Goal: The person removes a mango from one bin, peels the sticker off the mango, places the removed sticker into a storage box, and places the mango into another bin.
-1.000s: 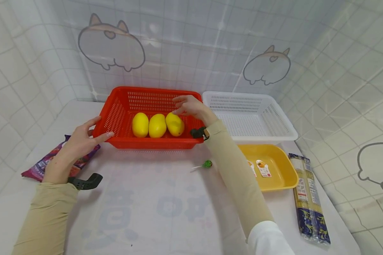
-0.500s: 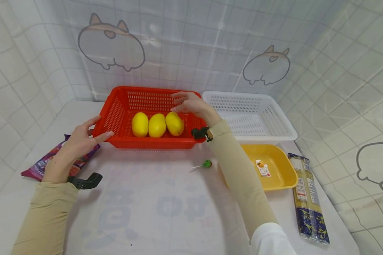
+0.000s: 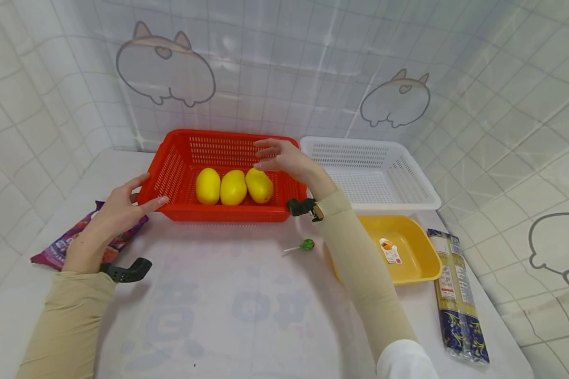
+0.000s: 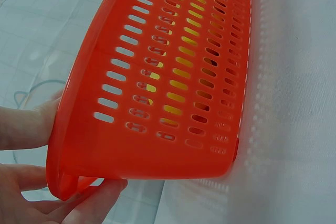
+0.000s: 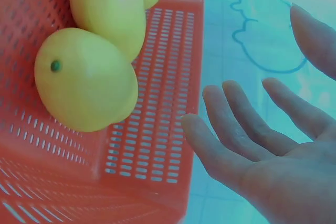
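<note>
At the back of the table stands a red plastic basket (image 3: 229, 213) with slotted walls. Three yellow mangoes (image 3: 233, 188) lie side by side in it; one mango (image 5: 84, 80) shows a small green stem end in the right wrist view. My left hand (image 3: 122, 208) grips the basket's left end at the front corner, and the left wrist view has its fingers (image 4: 100, 203) pinching round the rim. Above the rightmost mango (image 3: 259, 186) hovers my right hand (image 3: 291, 160), fingers loosely spread and holding nothing.
A white basket (image 3: 422, 181) adjoins the red one on the right. In front of it are a yellow tray (image 3: 414, 263), partly behind my right forearm, and a noodle packet (image 3: 460, 300). A green lollipop (image 3: 307, 244) lies mid-table. A purple snack bag (image 3: 59, 247) lies under my left wrist.
My right hand has drifted right, away from the rightmost mango, its fingers spreading a little. The left hand keeps its hold, and the mangoes stay put.
</note>
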A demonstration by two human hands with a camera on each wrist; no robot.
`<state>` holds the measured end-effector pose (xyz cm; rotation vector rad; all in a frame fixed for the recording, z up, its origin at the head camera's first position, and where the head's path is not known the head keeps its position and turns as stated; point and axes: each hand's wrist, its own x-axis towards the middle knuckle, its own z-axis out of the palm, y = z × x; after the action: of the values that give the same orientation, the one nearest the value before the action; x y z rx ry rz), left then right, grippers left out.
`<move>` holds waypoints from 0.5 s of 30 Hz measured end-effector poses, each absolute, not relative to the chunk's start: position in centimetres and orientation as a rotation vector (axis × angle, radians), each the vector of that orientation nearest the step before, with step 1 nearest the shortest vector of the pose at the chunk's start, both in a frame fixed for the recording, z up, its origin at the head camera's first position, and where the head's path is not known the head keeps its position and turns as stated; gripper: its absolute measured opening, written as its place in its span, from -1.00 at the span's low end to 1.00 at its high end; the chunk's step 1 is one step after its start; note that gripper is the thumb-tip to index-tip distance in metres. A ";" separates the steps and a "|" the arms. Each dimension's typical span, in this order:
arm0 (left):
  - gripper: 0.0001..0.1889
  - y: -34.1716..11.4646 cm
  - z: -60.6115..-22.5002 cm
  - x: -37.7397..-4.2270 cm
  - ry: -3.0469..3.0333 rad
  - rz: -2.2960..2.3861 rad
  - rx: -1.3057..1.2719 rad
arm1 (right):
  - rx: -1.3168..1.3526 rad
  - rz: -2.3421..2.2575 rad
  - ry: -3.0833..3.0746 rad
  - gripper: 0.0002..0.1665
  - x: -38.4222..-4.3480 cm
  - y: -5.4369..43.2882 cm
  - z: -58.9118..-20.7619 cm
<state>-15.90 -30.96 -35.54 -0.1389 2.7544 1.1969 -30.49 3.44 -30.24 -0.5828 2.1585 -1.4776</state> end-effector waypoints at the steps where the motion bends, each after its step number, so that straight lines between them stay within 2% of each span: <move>1: 0.03 -31.0 -35.5 -15.9 2.756 1.195 -0.137 | -0.588 -1.470 2.167 -0.29 -30.2 3.5 -30.2; 15: 0.03 -31.1 -35.7 -16.0 2.769 1.174 -0.132 | -0.730 -1.435 2.191 -0.30 -26.7 3.7 -29.8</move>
<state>-16.02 -31.07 -35.71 -0.1323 2.7694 1.1743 -26.74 3.65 -29.83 -0.7296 2.1913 -1.4353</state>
